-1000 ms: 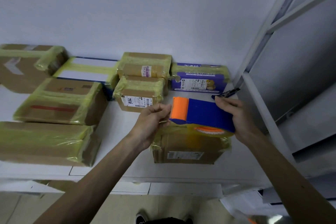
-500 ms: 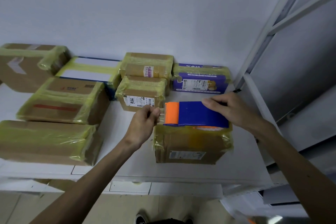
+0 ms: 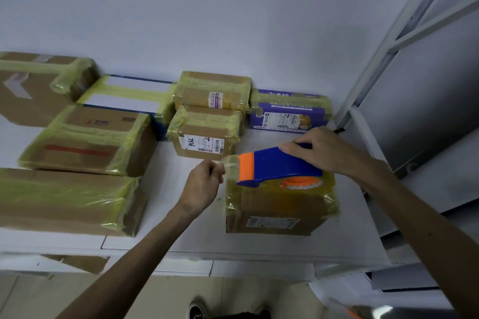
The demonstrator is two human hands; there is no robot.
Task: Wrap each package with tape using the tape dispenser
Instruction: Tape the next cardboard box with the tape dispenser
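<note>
Since a second earlier, the tape dispenser (image 3: 277, 166) has been brought down from above the package (image 3: 280, 207) onto its top, and the right hand (image 3: 321, 150) has been shifted from the dispenser's far side onto its rear upper part. That hand is seen curled over the blue body, with its fingers (image 3: 293, 147) bent round the top edge and one laid forward along it. The dispenser is held tilted, its orange front end lowered over the package's left top edge and its orange roll hub set against the taped top. The left hand (image 3: 204, 184) is held just left of the package, its fingers (image 3: 216, 171) pressed together with the thumb, pinching the free end of the tape (image 3: 230, 163); a short yellowish strip is stretched between them and the orange front. The package is placed on the right part of the white bench (image 3: 181, 215), apart from the other taped boxes (image 3: 204, 137) ranged behind and to the left.
</note>
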